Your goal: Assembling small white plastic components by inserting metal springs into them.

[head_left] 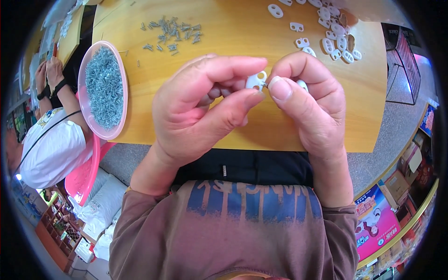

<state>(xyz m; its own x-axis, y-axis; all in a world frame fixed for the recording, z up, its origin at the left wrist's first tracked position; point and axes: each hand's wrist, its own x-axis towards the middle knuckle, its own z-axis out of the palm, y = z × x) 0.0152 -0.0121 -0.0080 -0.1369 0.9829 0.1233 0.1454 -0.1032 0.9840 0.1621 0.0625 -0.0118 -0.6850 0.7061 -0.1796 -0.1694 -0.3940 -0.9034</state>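
Above the near part of the table, my left hand (196, 105) pinches a small white plastic cord-lock piece (252, 83) with holes between thumb and forefinger. Close against its right side, the thumb and forefinger of my right hand (322, 105) grip what looks like a tiny metal spring (264, 85), mostly covered by the fingertips. A second white plastic part (302, 86) shows partly from behind my right thumb, tucked among the fingers. Loose metal springs (172, 35) lie scattered beyond my left hand. Past my right hand are several white plastic parts (328, 45), oval and with holes.
A pink bowl (110, 134) full of springs stands at the table's left edge. One spring (224, 171) rests on my dark-clothed lap. At the left, another person (56, 135) works at a separate table. Boxes (396, 186) line the right side beyond the wooden table (364, 116).
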